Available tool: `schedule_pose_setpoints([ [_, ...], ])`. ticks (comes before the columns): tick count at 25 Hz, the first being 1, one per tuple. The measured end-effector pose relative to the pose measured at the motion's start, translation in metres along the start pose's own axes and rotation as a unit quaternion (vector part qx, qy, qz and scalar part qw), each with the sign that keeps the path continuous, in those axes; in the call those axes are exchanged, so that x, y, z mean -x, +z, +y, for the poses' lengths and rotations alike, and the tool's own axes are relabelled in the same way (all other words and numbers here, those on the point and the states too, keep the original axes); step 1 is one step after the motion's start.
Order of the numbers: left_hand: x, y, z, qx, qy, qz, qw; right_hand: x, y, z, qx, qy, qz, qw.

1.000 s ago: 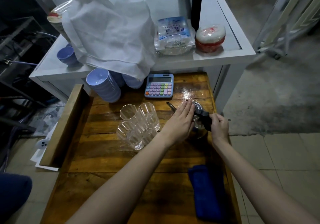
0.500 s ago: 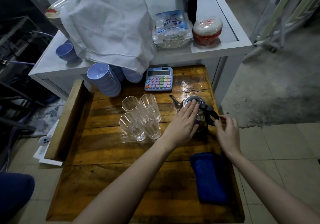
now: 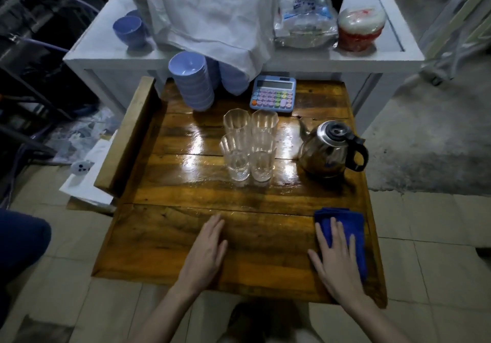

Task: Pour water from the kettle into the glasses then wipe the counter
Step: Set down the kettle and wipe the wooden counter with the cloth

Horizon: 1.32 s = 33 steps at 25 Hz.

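Wet wood shines across the table, so wiping looks like the step in hand. The left hand lies flat and empty at 6 o'clock. The right hand presses with straight fingers on the blue cloth at 5 o'clock. Four glasses stand bunched at centre, with the kettle at 2 o'clock, near the edge. A broad sweep could topple the glasses or nudge the kettle off.
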<state>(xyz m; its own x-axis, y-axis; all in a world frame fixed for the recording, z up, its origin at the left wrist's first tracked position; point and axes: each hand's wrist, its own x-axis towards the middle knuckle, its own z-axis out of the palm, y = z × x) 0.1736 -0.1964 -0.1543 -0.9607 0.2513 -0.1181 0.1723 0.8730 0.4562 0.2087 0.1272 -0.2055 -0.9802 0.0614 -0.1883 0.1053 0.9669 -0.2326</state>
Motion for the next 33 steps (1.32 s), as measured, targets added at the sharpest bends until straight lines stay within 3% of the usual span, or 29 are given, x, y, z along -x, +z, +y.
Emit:
schedule_pose_setpoints([
  [5,0.033,-0.012,-0.078,-0.065,-0.061,0.014,0.996,-0.005,-0.007,0.009,-0.104,0.036,0.022,0.994],
  [10,0.025,-0.023,-0.138,-0.114,-0.083,0.027,0.99,-0.021,-0.009,0.022,0.017,0.043,0.026,0.999],
  [13,0.017,-0.024,-0.16,-0.131,-0.083,0.027,0.988,-0.022,-0.001,0.005,0.017,0.059,0.021,0.998],
  [22,0.016,-0.021,-0.171,-0.097,-0.067,0.067,0.991,-0.051,0.034,-0.116,0.025,-0.028,0.055,0.998],
  [28,0.016,-0.017,-0.171,-0.092,-0.067,0.08,0.99,-0.073,0.028,-0.092,0.006,0.065,0.107,0.992],
  [33,0.016,-0.017,-0.172,-0.098,-0.066,0.082,0.99,-0.082,0.032,-0.106,0.019,0.086,0.125,0.988],
])
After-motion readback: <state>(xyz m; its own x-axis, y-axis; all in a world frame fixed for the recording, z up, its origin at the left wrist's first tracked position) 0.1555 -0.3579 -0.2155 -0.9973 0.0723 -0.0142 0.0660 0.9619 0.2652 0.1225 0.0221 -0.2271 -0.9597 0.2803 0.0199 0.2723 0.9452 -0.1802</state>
